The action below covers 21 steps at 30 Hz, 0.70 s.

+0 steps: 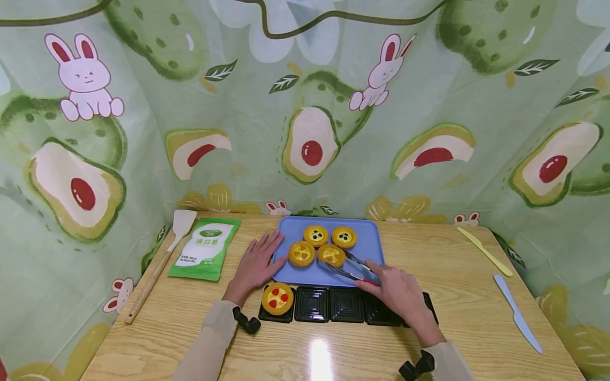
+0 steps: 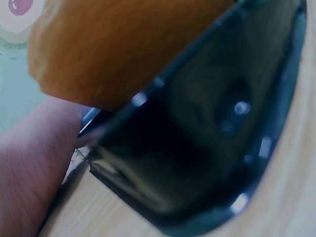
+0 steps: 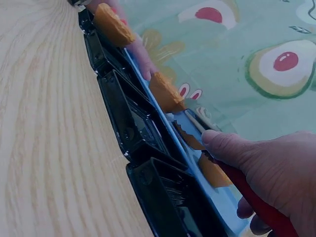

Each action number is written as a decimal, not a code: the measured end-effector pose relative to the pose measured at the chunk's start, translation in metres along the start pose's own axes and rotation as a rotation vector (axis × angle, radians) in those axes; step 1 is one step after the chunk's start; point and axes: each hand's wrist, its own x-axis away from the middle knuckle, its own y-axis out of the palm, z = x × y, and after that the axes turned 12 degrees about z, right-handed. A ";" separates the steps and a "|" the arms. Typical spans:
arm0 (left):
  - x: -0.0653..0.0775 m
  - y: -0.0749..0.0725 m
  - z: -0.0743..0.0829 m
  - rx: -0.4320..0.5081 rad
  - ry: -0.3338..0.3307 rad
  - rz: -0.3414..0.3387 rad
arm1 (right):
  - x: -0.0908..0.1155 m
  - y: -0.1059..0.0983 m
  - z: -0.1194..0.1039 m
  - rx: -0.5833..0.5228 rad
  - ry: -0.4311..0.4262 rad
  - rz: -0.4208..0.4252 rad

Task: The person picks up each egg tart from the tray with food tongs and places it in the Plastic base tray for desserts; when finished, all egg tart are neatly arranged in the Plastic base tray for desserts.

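Head view: the right hand [image 1: 397,290] grasped the metal tongs with red handles [image 1: 350,274]. The 2 tong ends stood either side of the front-right round golden tart with a pale yellow top [image 1: 331,255], located on the rectangular blue tray [image 1: 368,238]; whether they pressed it could not be determined. The left hand [image 1: 257,264] gripped nothing, its fingers extended over the tray's left edge. A similar yellow-topped tart [image 1: 301,254] and 2 dark-dotted golden tarts [image 1: 344,237] shared the tray. Along its near side ran a row of square black plastic containers [image 1: 312,304], the leftmost bearing a golden tart with red pieces [image 1: 277,299]. Left wrist view: a tart's brown side showed close up at a black container, with part of the hand behind; its fingers were not discernible. Right wrist view: the right hand's fingers wrapped a red handle, thumb lying along it.
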 end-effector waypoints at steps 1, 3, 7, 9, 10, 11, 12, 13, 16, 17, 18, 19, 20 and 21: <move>0.000 0.000 0.000 0.001 0.001 0.001 | 0.000 -0.001 0.001 -0.005 -0.003 0.000; -0.001 0.001 0.000 -0.001 0.002 0.001 | -0.001 -0.003 0.002 -0.012 -0.013 0.002; -0.002 0.000 0.000 -0.004 0.002 0.001 | -0.004 -0.008 0.004 -0.019 -0.046 0.011; -0.003 0.000 0.001 -0.004 0.001 0.001 | -0.005 -0.011 0.005 -0.024 -0.061 0.013; -0.003 -0.001 0.001 -0.003 0.001 0.000 | -0.005 -0.012 0.006 -0.028 -0.066 0.013; -0.003 -0.001 0.001 -0.002 0.002 0.000 | -0.005 -0.013 0.006 -0.032 -0.069 0.014; -0.004 -0.001 0.001 -0.002 0.003 0.001 | -0.005 -0.014 0.006 -0.038 -0.071 0.014; -0.004 -0.001 0.001 -0.002 0.004 0.002 | -0.005 -0.015 0.006 -0.039 -0.074 0.014; -0.004 0.000 0.002 0.000 0.009 0.008 | -0.006 -0.017 0.005 -0.040 -0.074 0.011; -0.003 0.000 0.002 0.000 0.009 0.009 | -0.006 -0.018 0.004 -0.042 -0.078 0.010; -0.003 0.000 0.002 0.001 0.006 0.007 | -0.006 -0.019 0.003 -0.045 -0.082 0.010; -0.002 0.000 0.002 0.003 0.001 0.005 | -0.006 -0.020 0.002 -0.047 -0.087 0.013; -0.002 0.000 0.002 0.006 -0.002 0.004 | -0.006 -0.021 0.001 -0.049 -0.095 0.017; -0.002 0.000 0.002 0.008 -0.008 0.001 | -0.005 -0.022 0.000 -0.054 -0.104 0.022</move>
